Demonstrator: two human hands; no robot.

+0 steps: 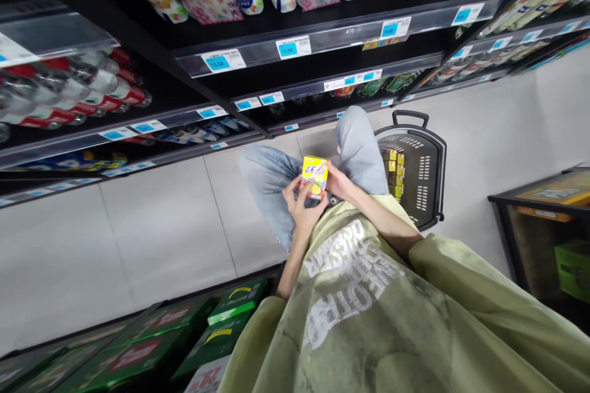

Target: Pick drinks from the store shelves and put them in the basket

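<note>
shelf tag (224,62) "13.50"; lettered yellow box (316,172)

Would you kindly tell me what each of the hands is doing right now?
Left hand: closed on the small yellow box.
Right hand: holding the same box at its right side, fingers partly hidden.

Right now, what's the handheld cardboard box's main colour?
The handheld cardboard box is mainly yellow, head view.

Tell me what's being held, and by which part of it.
A small yellow box: the left hand holds it by its lower left part, and the right hand by its right edge.
</note>
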